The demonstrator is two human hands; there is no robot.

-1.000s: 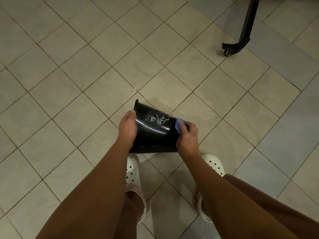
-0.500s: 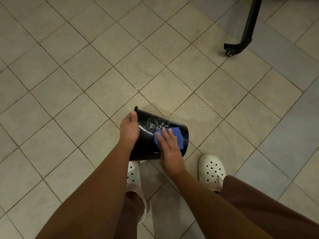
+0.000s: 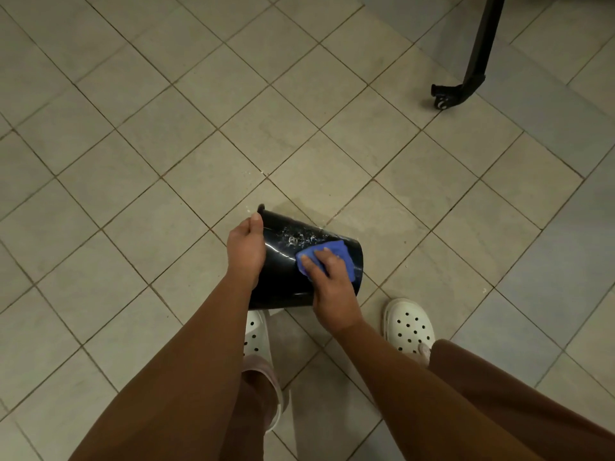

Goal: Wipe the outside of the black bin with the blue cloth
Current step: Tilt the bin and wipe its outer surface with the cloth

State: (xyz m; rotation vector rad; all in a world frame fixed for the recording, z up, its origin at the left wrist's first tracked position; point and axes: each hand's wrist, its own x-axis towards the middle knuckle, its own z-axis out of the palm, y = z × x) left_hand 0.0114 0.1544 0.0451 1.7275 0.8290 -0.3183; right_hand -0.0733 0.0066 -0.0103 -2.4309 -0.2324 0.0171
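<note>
The black bin is tilted on its side just above the tiled floor, in front of my feet. Its glossy wall carries white soapy specks near the top. My left hand grips the bin's rim on the left side and holds it tilted. My right hand lies flat on the blue cloth, pressing it against the bin's outer wall on the right half. The cloth pokes out beyond my fingers toward the bin's base end.
Beige tiled floor all around, with a damp patch beyond the bin. A black metal leg with a caster stands at the upper right. My white clogs are right below the bin.
My right hand went from the bin's right edge onto its upper wall, with the cloth spread flat under the fingers. The bin has tipped a little further over. The left hand kept its grip.
</note>
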